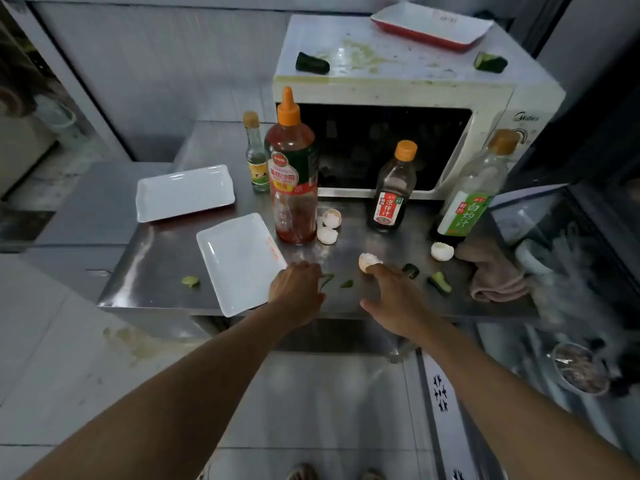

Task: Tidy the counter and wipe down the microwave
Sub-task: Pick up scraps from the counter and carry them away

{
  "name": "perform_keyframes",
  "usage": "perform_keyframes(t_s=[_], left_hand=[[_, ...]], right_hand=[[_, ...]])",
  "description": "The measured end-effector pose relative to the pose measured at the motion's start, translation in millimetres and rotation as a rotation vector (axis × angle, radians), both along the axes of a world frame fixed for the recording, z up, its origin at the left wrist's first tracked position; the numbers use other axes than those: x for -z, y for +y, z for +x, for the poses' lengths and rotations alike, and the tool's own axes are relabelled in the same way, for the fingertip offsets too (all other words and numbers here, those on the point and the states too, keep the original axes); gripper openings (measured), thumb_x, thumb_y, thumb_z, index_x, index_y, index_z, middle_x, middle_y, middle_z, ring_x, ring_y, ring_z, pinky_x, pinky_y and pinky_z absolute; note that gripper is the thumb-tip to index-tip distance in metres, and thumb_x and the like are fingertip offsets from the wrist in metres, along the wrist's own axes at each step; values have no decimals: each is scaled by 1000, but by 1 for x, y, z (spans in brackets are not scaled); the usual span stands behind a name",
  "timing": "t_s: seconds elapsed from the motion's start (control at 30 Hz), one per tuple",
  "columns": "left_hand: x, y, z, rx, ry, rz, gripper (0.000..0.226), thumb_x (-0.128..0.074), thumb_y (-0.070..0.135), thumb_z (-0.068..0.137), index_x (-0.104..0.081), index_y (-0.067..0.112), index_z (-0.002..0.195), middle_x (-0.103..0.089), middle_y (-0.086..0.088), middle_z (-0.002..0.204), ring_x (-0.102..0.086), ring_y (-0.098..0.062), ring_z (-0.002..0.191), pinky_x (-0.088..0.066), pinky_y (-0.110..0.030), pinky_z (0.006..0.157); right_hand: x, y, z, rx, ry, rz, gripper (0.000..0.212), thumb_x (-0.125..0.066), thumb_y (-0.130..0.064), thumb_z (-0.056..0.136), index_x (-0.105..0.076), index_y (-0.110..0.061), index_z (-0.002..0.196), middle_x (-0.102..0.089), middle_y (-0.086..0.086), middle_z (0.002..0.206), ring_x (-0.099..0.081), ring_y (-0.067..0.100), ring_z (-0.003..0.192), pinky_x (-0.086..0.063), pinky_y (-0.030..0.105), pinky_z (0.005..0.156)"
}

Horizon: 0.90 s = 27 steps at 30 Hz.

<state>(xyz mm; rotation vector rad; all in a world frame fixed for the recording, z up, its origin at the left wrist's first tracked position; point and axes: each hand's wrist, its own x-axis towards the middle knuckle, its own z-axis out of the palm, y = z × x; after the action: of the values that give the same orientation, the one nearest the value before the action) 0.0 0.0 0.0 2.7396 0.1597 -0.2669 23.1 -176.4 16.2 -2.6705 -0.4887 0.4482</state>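
Head view: right hand [391, 299] pinches an eggshell [369, 260] on the counter [162, 271]; left hand [298, 289] rests curled, apparently empty. Advise lifting shells gently to avoid crumbling. Beyond, the microwave [398, 91] top remains soiled.

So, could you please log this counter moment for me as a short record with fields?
left hand: left hand rests on the steel counter beside the near white tray, holding nothing visible
right hand: right hand pinches an eggshell half
loose eggshells: two by the ketchup bottle, one by the cloth
cucumber scraps: on counter and on microwave top
microwave top: smeared, red-rimmed dish on it
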Motion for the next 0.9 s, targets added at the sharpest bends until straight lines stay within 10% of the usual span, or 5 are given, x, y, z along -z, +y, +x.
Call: perform_keyframes(t_s=[0.9], left_hand=[[48,-38,30,-257,-65,348,19,-56,26,83,-58,14,98,-61,-9,102,-56,-30,99,-36,-36,81]], right_hand=[[37,-30,48,-182,-98,165,40,-61,-21,88,-49,-13,125,-48,6,127,-44,21,118,-41,30,93]])
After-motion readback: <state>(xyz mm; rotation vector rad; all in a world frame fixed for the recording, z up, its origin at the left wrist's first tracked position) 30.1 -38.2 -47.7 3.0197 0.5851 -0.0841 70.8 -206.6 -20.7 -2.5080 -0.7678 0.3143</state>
